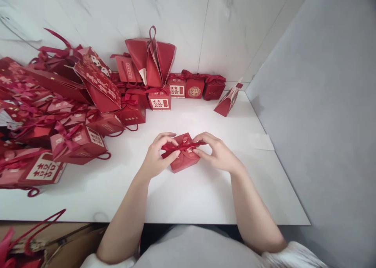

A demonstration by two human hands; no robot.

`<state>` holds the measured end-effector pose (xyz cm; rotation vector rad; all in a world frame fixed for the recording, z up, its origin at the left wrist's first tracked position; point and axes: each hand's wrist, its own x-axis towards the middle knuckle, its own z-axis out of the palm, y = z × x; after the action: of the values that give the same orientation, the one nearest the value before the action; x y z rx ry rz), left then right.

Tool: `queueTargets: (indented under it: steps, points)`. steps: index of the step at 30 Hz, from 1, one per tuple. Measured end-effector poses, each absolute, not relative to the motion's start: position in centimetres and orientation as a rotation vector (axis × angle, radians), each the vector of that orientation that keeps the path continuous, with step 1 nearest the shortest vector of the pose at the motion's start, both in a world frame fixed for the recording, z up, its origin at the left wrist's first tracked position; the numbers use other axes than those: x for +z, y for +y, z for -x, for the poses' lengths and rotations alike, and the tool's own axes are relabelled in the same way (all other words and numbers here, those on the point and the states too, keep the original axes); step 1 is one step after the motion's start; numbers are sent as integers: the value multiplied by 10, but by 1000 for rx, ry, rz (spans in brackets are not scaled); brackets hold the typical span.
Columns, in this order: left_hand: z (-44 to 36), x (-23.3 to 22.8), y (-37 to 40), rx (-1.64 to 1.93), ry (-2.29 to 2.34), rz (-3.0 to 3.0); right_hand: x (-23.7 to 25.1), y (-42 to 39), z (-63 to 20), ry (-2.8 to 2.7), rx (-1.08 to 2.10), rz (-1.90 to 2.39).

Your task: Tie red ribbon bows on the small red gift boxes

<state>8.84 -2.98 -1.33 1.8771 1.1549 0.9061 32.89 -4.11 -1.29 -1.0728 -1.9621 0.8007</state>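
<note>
Light grey clothing [190, 248] is seen closest, just below the hands. Ahead of it, the white tabletop [205, 197] is spread beneath both hands. To their left, a heap of red gift boxes [70, 142] is piled up, and beyond the fingertips a row of smaller boxes [194, 89] is lined up. The left hand [155, 156] and right hand [219, 154] are half closed, thumbs and forefingers bent toward each other, with ribbon apparently pinched between them on each side; how firmly cannot be told. Between the hands, a small red box [184, 165] is rested on the tabletop, turned slightly askew. Across its top, the red ribbon [184, 146] is gathered into a knot or bow, its exact form partly hidden by the fingers. For a neat result, both sides should probably be drawn outward evenly and gently, the knot kept centred over the closed flaps. Too hard a pull could twist the box or crease its lid, so downward pressure is best kept light.
</note>
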Motion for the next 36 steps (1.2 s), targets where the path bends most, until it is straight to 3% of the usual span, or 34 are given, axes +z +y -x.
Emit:
queueTargets:
  steps: [7,15,25,32,36]
  points:
    - [-98,-14,-33,914,1244,-1913,-5,-48,-320,-1943,821,1177]
    - [-104,-19,-33,923,1296,-1848,2,-50,-319,-1770,1382,1285]
    - [-105,-19,-31,923,1297,-1833,0,-44,-329,-1642,1665,1380]
    - [-90,-17,-26,934,1090,-1651,-14,-37,-346,-1689,1516,1491]
    - [-79,-16,-22,1013,1038,-1518,-16,-37,-348,-1686,1211,1542]
